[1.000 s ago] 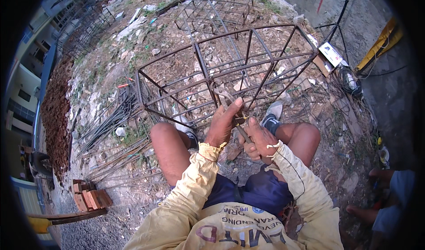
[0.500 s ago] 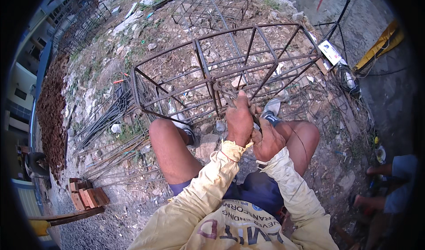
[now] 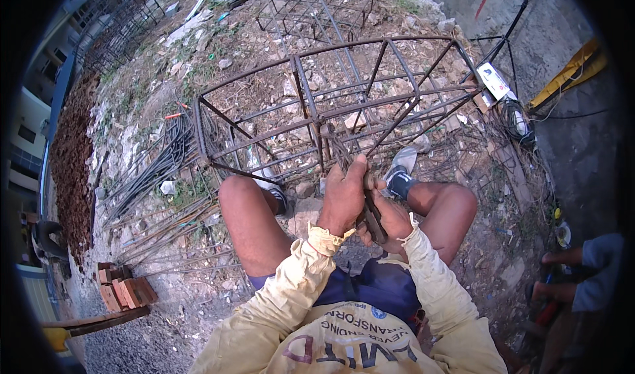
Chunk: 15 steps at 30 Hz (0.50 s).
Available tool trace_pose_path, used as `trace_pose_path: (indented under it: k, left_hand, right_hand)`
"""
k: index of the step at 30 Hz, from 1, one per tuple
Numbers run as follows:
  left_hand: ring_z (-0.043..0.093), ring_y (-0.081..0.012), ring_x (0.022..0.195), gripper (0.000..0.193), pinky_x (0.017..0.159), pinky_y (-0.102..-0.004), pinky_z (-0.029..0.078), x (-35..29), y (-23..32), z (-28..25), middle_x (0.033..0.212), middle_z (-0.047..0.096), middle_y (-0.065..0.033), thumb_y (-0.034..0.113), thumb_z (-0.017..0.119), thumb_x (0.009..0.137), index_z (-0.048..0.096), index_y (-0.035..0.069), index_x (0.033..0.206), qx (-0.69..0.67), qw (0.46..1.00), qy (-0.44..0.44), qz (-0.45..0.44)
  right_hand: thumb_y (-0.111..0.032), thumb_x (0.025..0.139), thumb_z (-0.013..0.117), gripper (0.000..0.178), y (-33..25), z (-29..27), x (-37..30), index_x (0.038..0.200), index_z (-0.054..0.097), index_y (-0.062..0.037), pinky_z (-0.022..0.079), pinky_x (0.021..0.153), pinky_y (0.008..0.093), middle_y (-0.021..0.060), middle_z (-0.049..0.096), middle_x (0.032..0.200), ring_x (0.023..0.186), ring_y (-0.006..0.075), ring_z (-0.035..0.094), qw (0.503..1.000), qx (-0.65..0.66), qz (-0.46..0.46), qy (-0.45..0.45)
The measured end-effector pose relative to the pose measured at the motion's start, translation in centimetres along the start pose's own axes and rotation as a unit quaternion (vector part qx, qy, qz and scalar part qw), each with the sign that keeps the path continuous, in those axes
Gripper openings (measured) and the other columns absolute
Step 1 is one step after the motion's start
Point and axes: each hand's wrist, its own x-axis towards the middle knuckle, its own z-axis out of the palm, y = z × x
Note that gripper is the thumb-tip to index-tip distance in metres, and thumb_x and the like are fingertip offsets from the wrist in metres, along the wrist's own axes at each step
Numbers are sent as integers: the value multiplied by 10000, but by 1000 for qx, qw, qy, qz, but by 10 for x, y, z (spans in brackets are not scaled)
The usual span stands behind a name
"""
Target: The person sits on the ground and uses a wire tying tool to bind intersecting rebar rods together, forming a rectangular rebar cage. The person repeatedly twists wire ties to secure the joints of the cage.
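Observation:
A pair of rusty long-handled pincers (image 3: 374,223) slants between my hands, its jaw end up near the middle ring of a rebar cage (image 3: 418,98). My left hand (image 3: 344,198) is closed about the tool's middle, thumb up along it. Lower down, my right hand (image 3: 393,220) is closed round the handles; some of its fingers are hidden. The cage is a long frame of brown steel bars with square rings, lying across in front of my shins. Whether the jaws grip a wire is too small to tell.
Long loose steel rods (image 3: 165,159) lie at the left on rubble ground. A brick stack (image 3: 124,286) stands at lower left. Another rebar cage (image 3: 317,10) lies beyond. A white box (image 3: 493,81), a black cable coil (image 3: 517,121) and a person's legs (image 3: 595,275) are at right.
Both my hands have drawn back slightly toward me, the left also moving a little left. More of the pincers now shows, handles included. The cage has stayed nearly in place.

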Motion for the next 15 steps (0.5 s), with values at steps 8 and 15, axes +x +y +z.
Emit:
trace_pose_path:
  k: [8, 15]
  left_hand:
    - [597, -130, 655, 313, 585, -286, 485, 0, -1, 22, 807, 616, -82, 282, 602, 950, 518, -17, 988, 126, 982, 90, 112]
    - [549, -93, 736, 288, 697, -257, 468, -19, 1, -20, 835, 601, -30, 279, 597, 968, 550, -3, 1000, 233, 960, 41, 150]
  right_hand:
    - [-353, 1013, 443, 395, -5, 1, -15, 1121, 552, 10, 511, 602, 368, 175, 662, 890, 713, 260, 656, 886, -358, -253, 153]
    - [-574, 1001, 284, 530, 4, -11, 0, 1099, 499, -100, 427, 396, 272, 105, 620, 711, 443, 160, 532, 972, 169, 115, -115]
